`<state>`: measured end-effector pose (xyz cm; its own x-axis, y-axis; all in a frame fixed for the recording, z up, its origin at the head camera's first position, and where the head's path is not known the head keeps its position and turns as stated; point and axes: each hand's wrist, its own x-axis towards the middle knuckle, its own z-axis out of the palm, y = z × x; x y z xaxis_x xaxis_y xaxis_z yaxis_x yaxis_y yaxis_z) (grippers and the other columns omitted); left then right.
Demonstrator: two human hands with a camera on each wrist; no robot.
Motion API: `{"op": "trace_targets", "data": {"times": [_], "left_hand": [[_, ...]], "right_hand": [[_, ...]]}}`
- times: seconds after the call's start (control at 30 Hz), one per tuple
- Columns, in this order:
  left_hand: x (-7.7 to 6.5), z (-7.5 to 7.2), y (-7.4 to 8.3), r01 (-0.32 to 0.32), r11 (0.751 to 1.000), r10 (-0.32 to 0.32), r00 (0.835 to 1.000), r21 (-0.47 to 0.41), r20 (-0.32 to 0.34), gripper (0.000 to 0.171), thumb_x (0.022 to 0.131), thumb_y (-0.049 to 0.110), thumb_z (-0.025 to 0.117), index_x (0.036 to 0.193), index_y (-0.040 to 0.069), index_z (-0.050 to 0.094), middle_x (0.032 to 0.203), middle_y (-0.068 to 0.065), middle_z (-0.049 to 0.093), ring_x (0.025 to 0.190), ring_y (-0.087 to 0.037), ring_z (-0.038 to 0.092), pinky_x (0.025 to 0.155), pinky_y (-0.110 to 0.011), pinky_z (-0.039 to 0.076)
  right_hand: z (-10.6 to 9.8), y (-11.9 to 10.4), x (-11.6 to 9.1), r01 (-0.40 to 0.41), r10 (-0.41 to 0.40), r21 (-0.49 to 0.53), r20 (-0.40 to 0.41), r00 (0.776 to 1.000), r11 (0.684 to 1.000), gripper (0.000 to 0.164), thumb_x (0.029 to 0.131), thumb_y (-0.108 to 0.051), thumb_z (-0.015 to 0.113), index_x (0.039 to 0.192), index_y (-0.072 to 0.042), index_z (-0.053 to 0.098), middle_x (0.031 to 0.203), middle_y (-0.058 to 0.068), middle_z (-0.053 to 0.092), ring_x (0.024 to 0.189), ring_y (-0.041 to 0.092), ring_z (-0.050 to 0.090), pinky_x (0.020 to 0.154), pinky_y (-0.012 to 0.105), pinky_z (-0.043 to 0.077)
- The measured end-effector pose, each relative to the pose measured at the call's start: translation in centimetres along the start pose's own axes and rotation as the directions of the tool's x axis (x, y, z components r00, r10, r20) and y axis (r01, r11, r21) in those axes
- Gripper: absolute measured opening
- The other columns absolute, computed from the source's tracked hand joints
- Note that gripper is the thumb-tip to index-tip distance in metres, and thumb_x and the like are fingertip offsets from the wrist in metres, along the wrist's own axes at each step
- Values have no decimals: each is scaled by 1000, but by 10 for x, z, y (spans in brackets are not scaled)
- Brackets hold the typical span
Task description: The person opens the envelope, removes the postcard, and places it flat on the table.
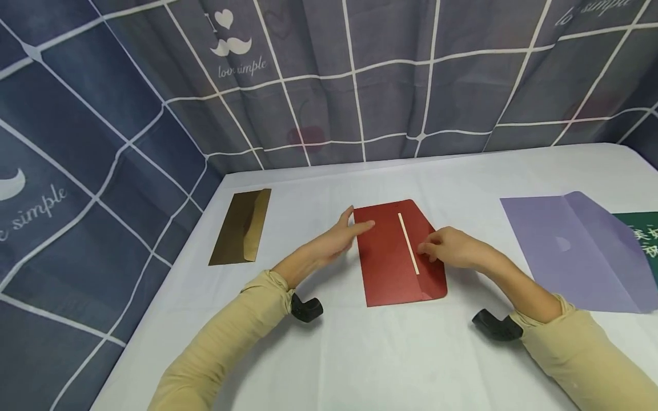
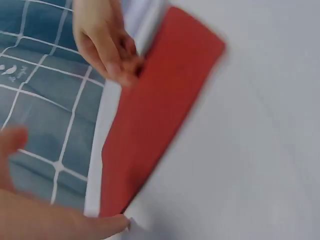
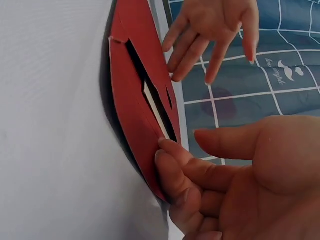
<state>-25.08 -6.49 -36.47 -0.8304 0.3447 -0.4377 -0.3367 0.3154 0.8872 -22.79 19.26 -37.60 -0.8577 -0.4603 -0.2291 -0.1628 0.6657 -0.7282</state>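
Note:
A red envelope (image 1: 382,257) lies on the white table between both hands, its flap on the right. Along the opening shows a narrow white strip (image 1: 408,244); in the right wrist view the slit gapes around the strip (image 3: 157,112). My left hand (image 1: 338,237) is at the envelope's left edge, thumb toward its surface and fingers spread. My right hand (image 1: 454,246) holds the flap side with curled fingers (image 3: 175,170), its thumb standing apart in the right wrist view. Exactly how those fingertips meet the flap is partly hidden.
A brown-gold envelope (image 1: 231,228) lies at the far left. On the right is a large purple envelope (image 1: 570,251), partly over a green piece (image 1: 642,222) with white writing. Behind the table (image 1: 360,365) hangs a dark checked curtain (image 1: 385,97).

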Motion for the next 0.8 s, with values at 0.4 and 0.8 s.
{"op": "trace_targets", "data": {"times": [0.4,0.8], "left_hand": [[16,0,-4,-5,939,-77,971,-344,-226,60,94,23,57,145,2,33,128,-14,51,100,-20,55,73,-24,48],[19,11,-12,-33,978,38,999,-207,20,37,95,11,59,130,1,54,85,-1,69,76,-15,68,81,-35,53]], "right_hand": [[2,2,4,-55,54,72,18,998,996,26,96,-18,54,78,-2,62,73,5,54,66,16,39,61,30,32],[-2,4,2,-95,96,88,-8,995,992,39,99,-34,49,91,-1,68,77,7,59,79,22,50,72,35,38]]}}
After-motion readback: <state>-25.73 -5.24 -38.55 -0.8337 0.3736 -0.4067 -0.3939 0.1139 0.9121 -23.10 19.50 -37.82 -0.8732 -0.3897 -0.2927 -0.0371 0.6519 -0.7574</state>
